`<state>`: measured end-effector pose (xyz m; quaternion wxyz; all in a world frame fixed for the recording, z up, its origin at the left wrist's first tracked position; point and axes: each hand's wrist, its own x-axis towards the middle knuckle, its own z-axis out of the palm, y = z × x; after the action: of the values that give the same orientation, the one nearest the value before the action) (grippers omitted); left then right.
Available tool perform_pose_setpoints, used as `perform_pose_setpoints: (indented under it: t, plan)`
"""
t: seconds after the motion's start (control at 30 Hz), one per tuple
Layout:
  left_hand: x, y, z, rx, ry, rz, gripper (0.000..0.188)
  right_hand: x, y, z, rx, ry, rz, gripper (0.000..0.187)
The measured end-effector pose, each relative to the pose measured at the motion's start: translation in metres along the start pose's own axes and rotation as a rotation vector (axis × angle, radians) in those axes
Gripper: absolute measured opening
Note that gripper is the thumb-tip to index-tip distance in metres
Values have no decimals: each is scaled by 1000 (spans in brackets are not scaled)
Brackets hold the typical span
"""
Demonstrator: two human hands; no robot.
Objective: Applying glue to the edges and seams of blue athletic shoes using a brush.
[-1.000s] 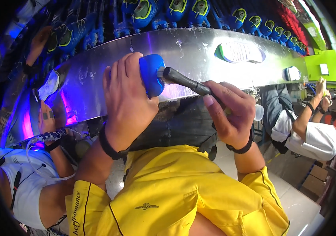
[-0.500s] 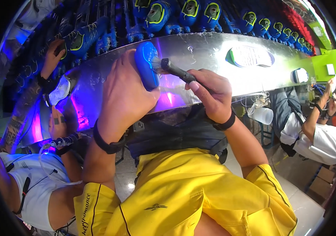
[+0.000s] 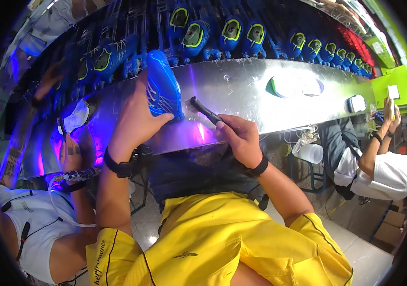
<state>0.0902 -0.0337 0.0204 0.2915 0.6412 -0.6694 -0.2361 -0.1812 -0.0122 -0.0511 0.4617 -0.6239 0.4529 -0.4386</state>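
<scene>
My left hand (image 3: 134,121) grips a bright blue sports shoe (image 3: 163,86) by its side and holds it tilted over the shiny metal bench (image 3: 241,90). In my right hand (image 3: 239,138) is a black brush (image 3: 203,109), its bristled tip pointing left, close to the shoe's lower edge. Both my wrists wear black bands. My yellow shirt fills the lower middle of the view.
A row of blue shoes with yellow-green trim (image 3: 234,31) hangs along the back above the bench. A person in white (image 3: 46,229) sits at my left under purple light, holding a tool. Another person in white (image 3: 384,162) sits at the right. A white container (image 3: 310,152) hangs under the bench.
My left hand has lifted the blue shoe higher and turned it, so more of its upper shows. My right hand with the brush has dropped a little lower and rightward, away from the shoe.
</scene>
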Motion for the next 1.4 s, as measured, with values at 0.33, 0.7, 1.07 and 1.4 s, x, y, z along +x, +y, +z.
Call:
perform_pose_setpoints:
  t: [0.33, 0.7, 1.07, 1.4]
  plan:
    - [-52, -2, 19, -869, -118, -227, 99, 9, -58, -10, 208, -106, 225, 23]
    - [-67, 25, 16, -1054, -248, -223, 93, -30, -68, -35, -237, -19, -117, 20]
    - [-64, 42, 20, -1083, -302, -240, 90, -20, -66, -54, -233, -28, -200, 20]
    - [-50, 36, 22, -1095, -156, -314, 88, -29, -82, -74, -229, -170, -104, 20]
